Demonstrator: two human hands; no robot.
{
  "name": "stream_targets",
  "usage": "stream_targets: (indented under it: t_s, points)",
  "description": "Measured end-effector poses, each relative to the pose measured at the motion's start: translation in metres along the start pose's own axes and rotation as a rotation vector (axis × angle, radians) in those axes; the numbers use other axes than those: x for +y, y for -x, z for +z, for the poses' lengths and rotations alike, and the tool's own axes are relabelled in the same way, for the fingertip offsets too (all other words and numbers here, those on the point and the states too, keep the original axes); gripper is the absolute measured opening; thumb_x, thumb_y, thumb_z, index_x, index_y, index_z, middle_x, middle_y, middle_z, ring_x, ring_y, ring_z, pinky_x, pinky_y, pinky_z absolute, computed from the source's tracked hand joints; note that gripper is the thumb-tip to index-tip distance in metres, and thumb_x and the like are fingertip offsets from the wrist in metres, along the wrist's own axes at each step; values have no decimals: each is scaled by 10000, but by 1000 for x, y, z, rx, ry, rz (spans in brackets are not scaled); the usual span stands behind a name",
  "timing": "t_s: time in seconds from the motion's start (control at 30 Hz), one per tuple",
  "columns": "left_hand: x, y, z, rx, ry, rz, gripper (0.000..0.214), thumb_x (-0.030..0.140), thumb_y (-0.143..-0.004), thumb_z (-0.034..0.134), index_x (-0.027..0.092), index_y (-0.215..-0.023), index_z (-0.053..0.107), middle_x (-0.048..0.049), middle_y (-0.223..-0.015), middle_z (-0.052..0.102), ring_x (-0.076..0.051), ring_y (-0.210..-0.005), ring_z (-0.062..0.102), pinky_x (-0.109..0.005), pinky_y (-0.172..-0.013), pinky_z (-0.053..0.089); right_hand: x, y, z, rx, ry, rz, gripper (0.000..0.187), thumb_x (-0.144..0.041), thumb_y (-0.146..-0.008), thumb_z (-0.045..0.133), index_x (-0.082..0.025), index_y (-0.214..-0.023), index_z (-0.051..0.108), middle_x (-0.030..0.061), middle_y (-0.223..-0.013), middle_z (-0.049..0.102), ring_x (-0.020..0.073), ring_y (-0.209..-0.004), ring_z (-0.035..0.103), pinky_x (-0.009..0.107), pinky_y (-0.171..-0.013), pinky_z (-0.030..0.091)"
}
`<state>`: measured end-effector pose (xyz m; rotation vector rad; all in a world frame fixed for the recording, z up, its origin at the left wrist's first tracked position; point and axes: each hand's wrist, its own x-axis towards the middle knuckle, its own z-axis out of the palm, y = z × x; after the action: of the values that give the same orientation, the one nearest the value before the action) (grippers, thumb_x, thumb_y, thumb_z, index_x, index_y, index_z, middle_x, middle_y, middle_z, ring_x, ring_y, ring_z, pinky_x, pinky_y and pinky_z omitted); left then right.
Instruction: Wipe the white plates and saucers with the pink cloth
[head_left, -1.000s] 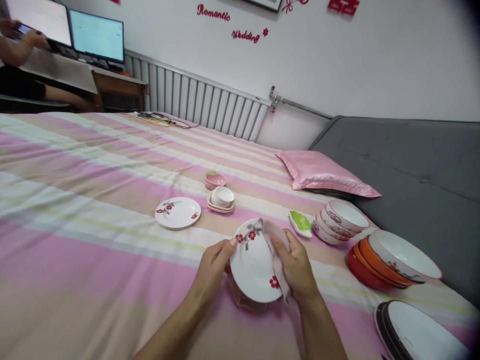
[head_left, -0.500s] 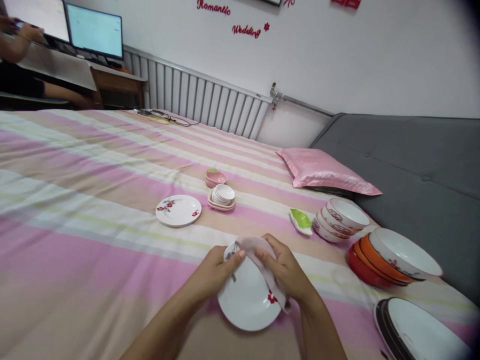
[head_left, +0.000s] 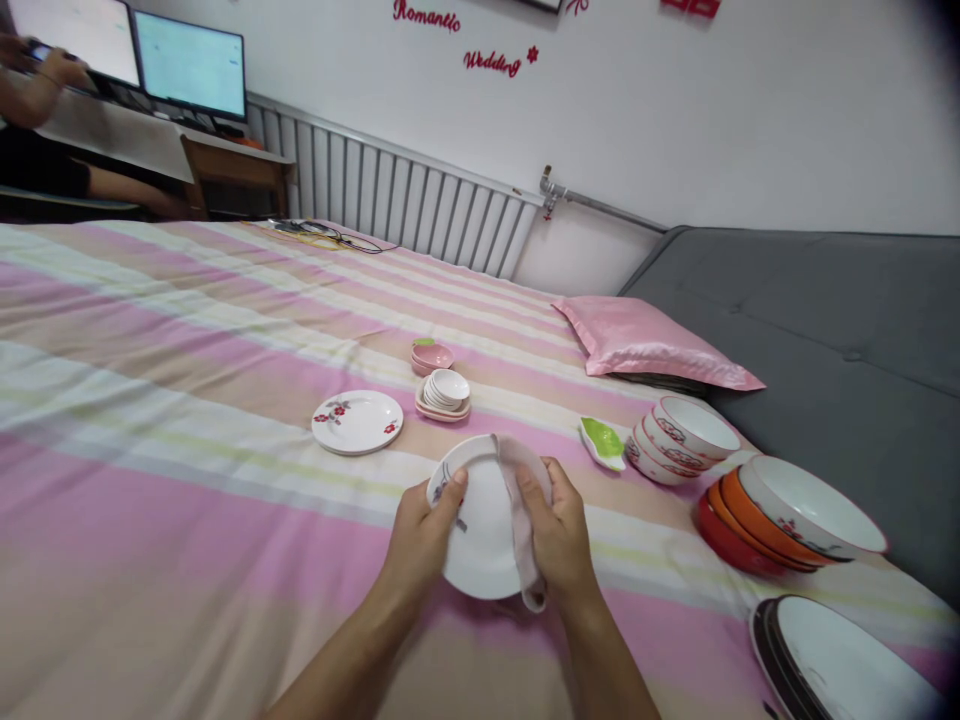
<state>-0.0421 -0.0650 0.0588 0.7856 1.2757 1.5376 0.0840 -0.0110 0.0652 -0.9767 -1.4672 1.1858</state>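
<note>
A white plate with a flower print is held up over the bed, tilted toward me. My left hand grips its left rim, thumb on the face and fingers behind. On the right side a pale pink cloth is folded over the rim, and my right hand is closed on it, pressing it against the plate. Beyond lies a flowered plate, seemingly stacked. Close by stand small white dishes on pink ones, and pink bowls with a green leaf.
At right are a green leaf-shaped dish, stacked bowls, larger orange and white bowls and dark-rimmed plates. A pink pillow lies by the grey headboard. Cables lie at the far edge; a person sits at a desk.
The plate has risen and turned in my hands. My left hand has shifted down its left rim, and the cloth now lies more upright along the right side.
</note>
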Motion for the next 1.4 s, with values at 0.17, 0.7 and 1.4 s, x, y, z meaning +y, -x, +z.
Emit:
stream_targets:
  t_s: [0.17, 0.7, 1.4]
  points:
    - [-2, 4, 5, 142, -7, 84, 428, 557, -759, 549, 164, -603, 482, 19, -537, 476, -115, -504, 449, -212, -467, 362, 8, 8, 18, 201, -35, 22, 285, -465, -839, 501, -197, -934, 523, 17, -830, 621, 171, -753, 592, 263, -666, 476]
    - [12, 22, 18, 83, 62, 98, 389, 523, -777, 539, 145, -831, 608, -18, -694, 612, -170, -642, 542, -256, -594, 416, 10, 7, 15, 236, -172, 85, 334, -450, -812, 529, -198, -1032, 528, 38, -895, 647, 187, -802, 619, 285, -703, 484]
    - [9, 2, -1, -77, -66, -93, 438, 551, -705, 610, 120, -627, 591, -53, -555, 605, -168, -502, 563, -233, -445, 401, -14, -1, -10, -216, 10, -1, 212, -387, -838, 527, -189, -915, 533, -10, -765, 571, 141, -675, 535, 232, -602, 444]
